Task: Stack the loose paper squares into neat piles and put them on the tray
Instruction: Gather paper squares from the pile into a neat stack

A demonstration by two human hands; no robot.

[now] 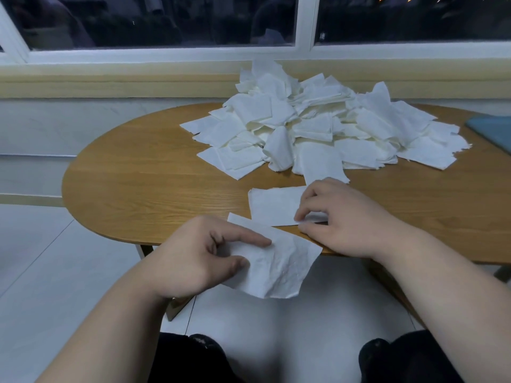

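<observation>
my left hand [193, 261] pinches one paper square [276, 268] over the table [138, 183] edge | my right hand [340, 219] nips the near corner of a flat square [273, 205] | heap [318, 125] behind, tray [495, 131] far right | feel: thin, limp, tears easily; I grip corners lightly

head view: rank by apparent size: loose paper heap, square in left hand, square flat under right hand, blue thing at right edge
1. loose paper heap
2. square in left hand, though nearness to the camera inflates it
3. flat square, partly covered by the right hand
Unranked: blue thing, cropped by the frame.
</observation>
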